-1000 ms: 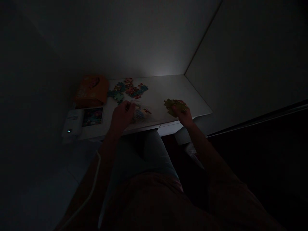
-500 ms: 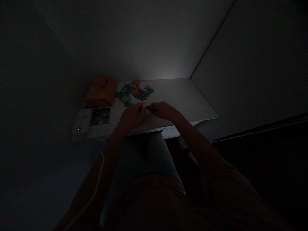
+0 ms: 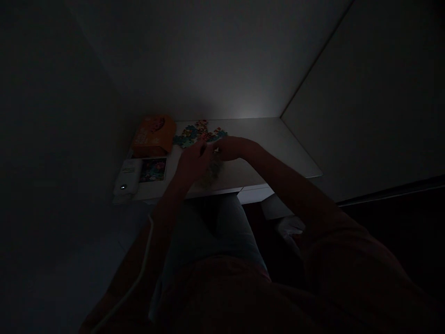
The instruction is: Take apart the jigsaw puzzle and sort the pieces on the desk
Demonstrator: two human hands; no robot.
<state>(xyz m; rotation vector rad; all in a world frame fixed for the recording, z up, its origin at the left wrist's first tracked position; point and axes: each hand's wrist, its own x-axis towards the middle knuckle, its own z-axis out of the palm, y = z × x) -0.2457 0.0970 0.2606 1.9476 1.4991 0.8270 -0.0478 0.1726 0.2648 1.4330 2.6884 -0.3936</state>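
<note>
The light is dim. My left hand and my right hand meet over the white table, their fingers closed in pinches. Between and below them hangs a crumpled see-through plastic bag with a greenish tint; its contents are too dark to make out. A small pale bit shows at my right fingertips. Just beyond my hands lie loose jigsaw puzzle pieces in teal, red and orange, partly covered by my fingers.
An orange box stands at the table's back left. In front of it lie a dark, colourful picture card and a white device with a small light. Walls border the white table behind and at right.
My right hand has risen slightly and moved over the front of the puzzle pieces. More of the bag shows below my fingers. The view has shifted a little.
</note>
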